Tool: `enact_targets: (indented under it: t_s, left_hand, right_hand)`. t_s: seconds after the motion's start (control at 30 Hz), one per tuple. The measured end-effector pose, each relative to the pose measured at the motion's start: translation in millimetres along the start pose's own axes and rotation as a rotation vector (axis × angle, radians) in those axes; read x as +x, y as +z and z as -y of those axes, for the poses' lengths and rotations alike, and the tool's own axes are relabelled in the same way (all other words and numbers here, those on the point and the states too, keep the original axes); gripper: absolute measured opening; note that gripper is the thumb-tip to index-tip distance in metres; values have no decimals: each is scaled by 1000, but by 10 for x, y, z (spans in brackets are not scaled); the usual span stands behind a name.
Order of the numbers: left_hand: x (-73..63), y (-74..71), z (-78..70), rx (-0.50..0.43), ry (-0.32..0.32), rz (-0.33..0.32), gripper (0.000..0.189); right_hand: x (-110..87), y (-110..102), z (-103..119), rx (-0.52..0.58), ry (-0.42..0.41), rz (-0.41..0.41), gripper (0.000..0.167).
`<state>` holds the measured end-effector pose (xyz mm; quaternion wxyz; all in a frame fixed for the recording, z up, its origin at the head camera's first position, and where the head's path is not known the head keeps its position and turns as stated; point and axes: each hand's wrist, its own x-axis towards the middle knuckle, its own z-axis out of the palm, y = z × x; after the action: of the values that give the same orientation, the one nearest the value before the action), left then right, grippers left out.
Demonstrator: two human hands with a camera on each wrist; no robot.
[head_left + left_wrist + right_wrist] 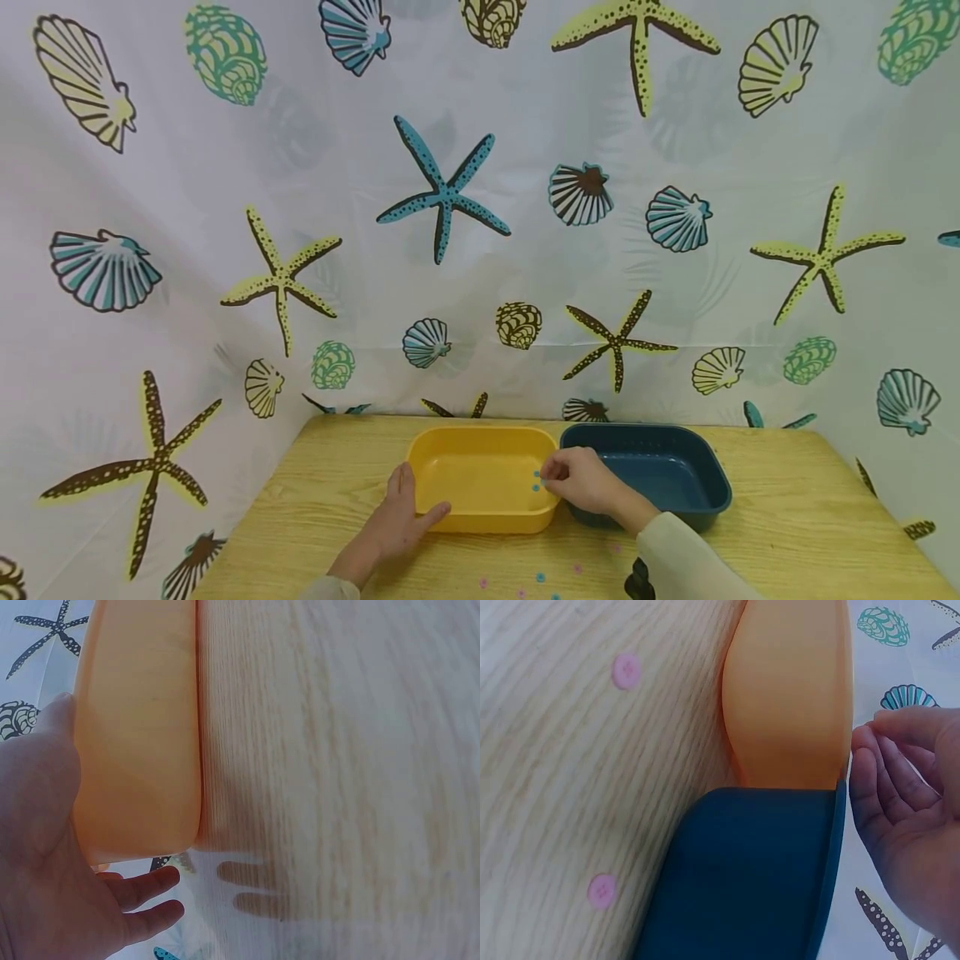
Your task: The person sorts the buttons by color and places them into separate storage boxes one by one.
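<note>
The yellow basin (480, 523) stands on the wooden table, side by side with a dark blue basin (720, 500). My left hand (397, 517) rests against the yellow basin's left end, thumb along its front and fingers spread at the side. Over the rim where the basins meet, my right hand (581, 479) has curled fingers, thumb and fingertips pinched together. At those fingertips shows a small blue button (537, 474); the pinch itself is mostly hidden. Another blue button (536, 487) shows just below it, within the yellow basin.
Several loose buttons lie on the table in front of the basins, among them a blue button (540, 577) and a pink button (601, 890). A small black object (640, 580) sits by the right sleeve. A patterned cloth (480, 283) hangs behind the table.
</note>
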<state>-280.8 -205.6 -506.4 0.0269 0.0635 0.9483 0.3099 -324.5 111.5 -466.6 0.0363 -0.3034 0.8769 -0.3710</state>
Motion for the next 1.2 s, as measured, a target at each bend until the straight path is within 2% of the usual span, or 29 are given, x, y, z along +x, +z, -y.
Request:
enact_targets:
  t_s: [0.27,1.2]
  left_hand:
    - [4,19,16,-2,11,-4,104]
    - [-4,7,5,-11,21,-6,104]
  right_hand:
    - [69,21,27,49,31,-10,5]
    - [283,32,8,119,114,-26,11]
